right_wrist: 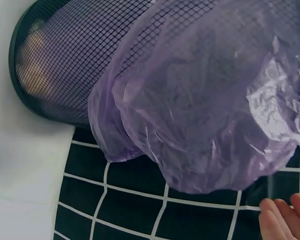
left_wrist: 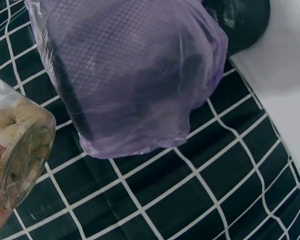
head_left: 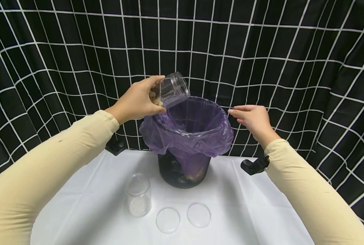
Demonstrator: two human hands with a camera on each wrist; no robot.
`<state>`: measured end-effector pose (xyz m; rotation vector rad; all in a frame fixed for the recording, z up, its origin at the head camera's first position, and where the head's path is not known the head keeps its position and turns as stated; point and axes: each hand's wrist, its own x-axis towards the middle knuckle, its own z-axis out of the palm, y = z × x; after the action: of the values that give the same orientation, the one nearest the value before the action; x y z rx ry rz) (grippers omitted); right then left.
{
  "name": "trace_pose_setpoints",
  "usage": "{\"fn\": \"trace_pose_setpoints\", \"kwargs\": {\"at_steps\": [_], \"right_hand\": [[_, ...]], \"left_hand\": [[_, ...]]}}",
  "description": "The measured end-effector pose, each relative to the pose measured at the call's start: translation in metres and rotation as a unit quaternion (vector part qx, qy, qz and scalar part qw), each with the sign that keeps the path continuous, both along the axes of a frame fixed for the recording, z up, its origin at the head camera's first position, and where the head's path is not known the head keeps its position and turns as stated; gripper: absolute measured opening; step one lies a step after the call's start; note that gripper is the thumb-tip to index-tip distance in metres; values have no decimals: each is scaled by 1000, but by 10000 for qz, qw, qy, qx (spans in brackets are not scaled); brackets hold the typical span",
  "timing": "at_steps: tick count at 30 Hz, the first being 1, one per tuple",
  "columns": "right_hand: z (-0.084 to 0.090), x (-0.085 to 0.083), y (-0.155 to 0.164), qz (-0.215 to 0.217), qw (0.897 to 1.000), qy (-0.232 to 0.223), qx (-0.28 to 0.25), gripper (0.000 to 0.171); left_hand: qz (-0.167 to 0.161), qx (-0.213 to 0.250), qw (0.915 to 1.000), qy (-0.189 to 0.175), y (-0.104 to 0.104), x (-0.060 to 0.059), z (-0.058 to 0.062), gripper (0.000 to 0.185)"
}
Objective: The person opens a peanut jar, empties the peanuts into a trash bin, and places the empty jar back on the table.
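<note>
Tilting a clear jar point(head_left: 172, 90) over the purple-lined bin point(head_left: 186, 136) at the counter's point(head_left: 261, 211) back edge, the left hand point(head_left: 137, 102) grips it; the right hand point(head_left: 252, 120) hovers open beside the rim.

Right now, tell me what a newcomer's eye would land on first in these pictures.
First, the clear jar tipped over the mouth of the black mesh bin with its purple liner, gripped by the left hand; pale food pieces sit inside it. The right hand hovers at the liner's right rim, fingers straight. On the white table in front stand an empty jar and two clear lids.
</note>
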<state>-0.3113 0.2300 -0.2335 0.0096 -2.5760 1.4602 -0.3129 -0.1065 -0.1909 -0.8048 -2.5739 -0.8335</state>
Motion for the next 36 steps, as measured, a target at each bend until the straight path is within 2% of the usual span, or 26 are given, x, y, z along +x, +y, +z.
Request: {"fn": "trace_pose_setpoints", "kwargs": {"at_steps": [7, 18, 29, 36], "right_hand": [[-3, -7, -13, -340, 9994, 45, -67, 49], [-12, -14, -18, -451, 9988, 84, -180, 45], [-18, -19, -26, -586, 9981, 74, -152, 40], [-23, -20, -28, -749, 9966, 1, -346, 39]], "left_hand": [[33, -250, 9997, 6, 10, -4, -2, 90], [-139, -438, 9989, 100, 22, -8, -3, 89], [-123, -519, 9983, 250, 22, -7, 3, 87], [-34, -641, 9977, 205, 20, -7, 2, 89]]}}
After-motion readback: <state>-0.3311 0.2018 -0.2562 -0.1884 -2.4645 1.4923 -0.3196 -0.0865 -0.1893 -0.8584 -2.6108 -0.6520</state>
